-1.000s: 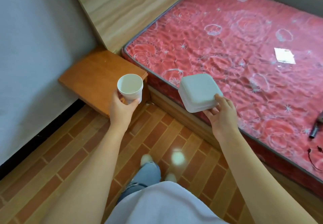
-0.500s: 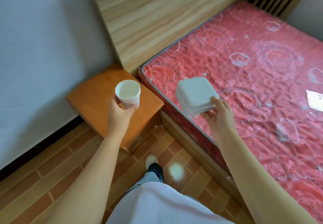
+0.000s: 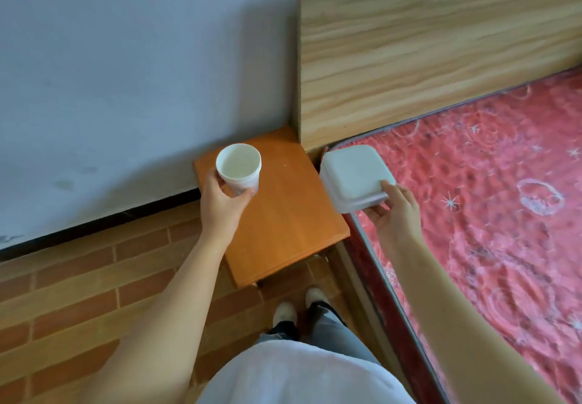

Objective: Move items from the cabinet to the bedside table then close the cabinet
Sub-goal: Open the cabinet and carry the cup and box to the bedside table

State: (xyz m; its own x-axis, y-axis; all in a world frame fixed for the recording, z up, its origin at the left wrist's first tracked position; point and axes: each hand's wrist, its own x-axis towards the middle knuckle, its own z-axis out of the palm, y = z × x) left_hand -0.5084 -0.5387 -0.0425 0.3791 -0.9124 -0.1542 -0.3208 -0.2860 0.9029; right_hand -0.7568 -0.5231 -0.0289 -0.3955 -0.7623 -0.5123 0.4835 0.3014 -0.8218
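At the left of the frame the grey wall [image 3: 110, 72] drops to a dark skirting strip, with the brick-patterned floor [image 3: 78, 277] below it. Just left of centre my left hand [image 3: 220, 211] holds the white paper cup [image 3: 239, 167] upright, my fingers [image 3: 211, 180] and thumb wrapped round its lower body, open mouth toward me. The cup hangs over the far left part of the orange desk [image 3: 293, 221]; whether it touches the top I cannot tell. Half a second ago it was over the desk's middle, and the desk sat lower left; now the desk fills the centre and I stand squarely before it, shoes at its near corner. Right of centre my right hand [image 3: 393, 214] grips the white square container [image 3: 356, 176] by its near edge, fingers on its flat top, thumb underneath. It hangs over the mattress corner, just beside the desk's right edge, closer to the desk than before. Upper right, the wooden headboard [image 3: 441, 50] now spans the frame, and the red patterned mattress [image 3: 488, 198] fills the right side.
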